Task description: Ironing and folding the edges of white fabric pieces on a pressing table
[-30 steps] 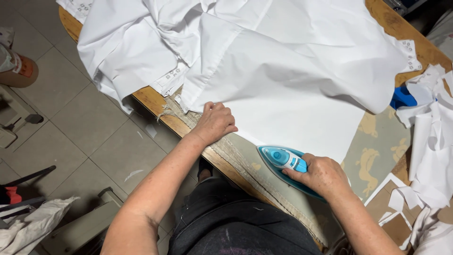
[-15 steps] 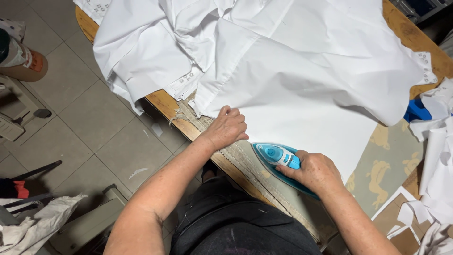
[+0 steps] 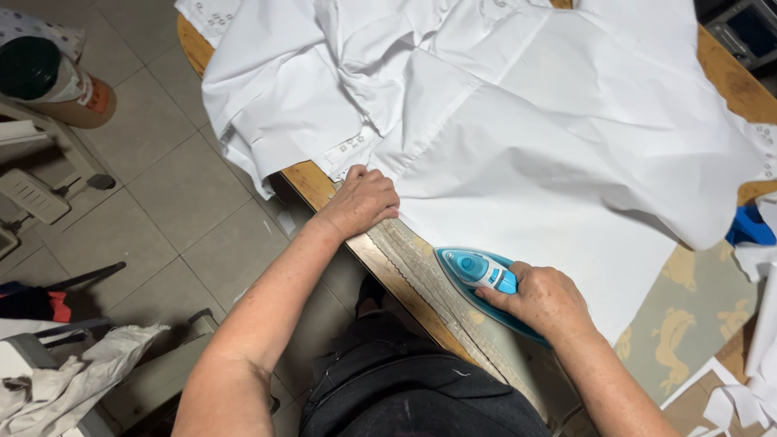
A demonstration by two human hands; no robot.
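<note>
Turquoise plastic iron [image 3: 477, 275], gripped by right hand [image 3: 544, 301], has slid forward along white cotton fabric [image 3: 550, 162]; left hand [image 3: 364, 201] stays flat, pinning the edge.

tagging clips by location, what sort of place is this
Probably a home or small workshop ironing spot: a blue iron under the right hand, a white garment over a padded wooden table, tiled floor.

The floor [image 3: 186, 202] was grey tile. A wooden board [image 3: 732, 81] with a patterned cover [image 3: 688, 316] stood over it. A pale chair [image 3: 32, 190] and a capped can [image 3: 57, 81] sat at the left, crumpled cloth [image 3: 73, 380] in the lower corner.
</note>
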